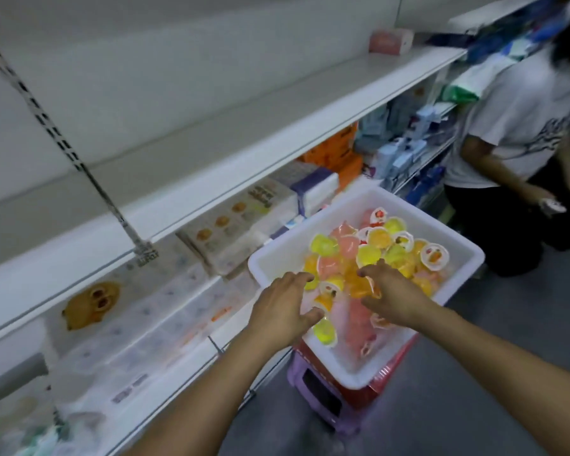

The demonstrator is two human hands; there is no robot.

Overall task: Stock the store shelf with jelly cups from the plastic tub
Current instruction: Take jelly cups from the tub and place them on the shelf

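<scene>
A white plastic tub (369, 205) sits on a stool and holds several jelly cups (375, 248) in yellow, orange and pink. My left hand (283, 304) reaches over the tub's near left side with fingers spread and curved above an orange cup (324, 299); whether it touches the cup is unclear. Over the middle of the pile, my right hand (392, 291) has its fingers curved down onto orange cups, and no firm grip shows. The white store shelf (211, 149) runs bare across the upper left.
A lower shelf (165, 311) left of the tub holds clear packets, a yellow bag and boxed goods. The tub rests on a purple and red stool (323, 396). A person in a white shirt (507, 126) crouches at the right. Grey floor lies in front.
</scene>
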